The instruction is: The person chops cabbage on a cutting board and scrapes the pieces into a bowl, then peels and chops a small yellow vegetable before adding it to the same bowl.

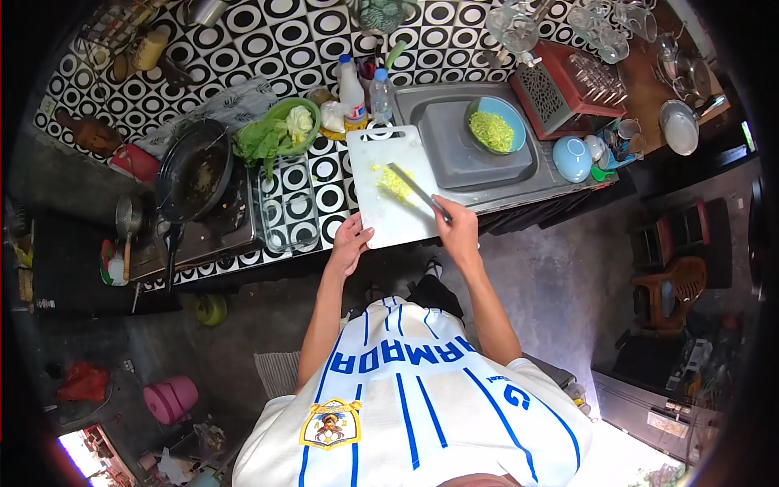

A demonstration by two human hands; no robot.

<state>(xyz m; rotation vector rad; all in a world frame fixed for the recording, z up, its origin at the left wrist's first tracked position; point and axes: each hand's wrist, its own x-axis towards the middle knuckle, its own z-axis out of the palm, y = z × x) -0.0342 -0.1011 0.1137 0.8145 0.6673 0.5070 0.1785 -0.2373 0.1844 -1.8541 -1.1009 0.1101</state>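
A white cutting board (381, 219) lies on the counter and reaches over the sink's left side. On it sits a small heap of finely chopped yellow-green vegetable (394, 183). My right hand (458, 230) grips the handle of a knife (418, 190), whose blade rests at the heap. At the board's lower left corner, my left hand (351, 243) holds the edge, thumb towards the top face. Beyond the board, a blue bowl (511, 111) full of chopped yellow-green pieces stands on an upturned grey tub (471, 166) in the sink.
Left of the board are a glass dish (288, 207), a green basket of leafy greens (284, 134) and a black wok (195, 174) on the stove. Bottles (350, 89) stand behind. To the right are a light-blue bowl (572, 158) and a red dish rack (560, 97).
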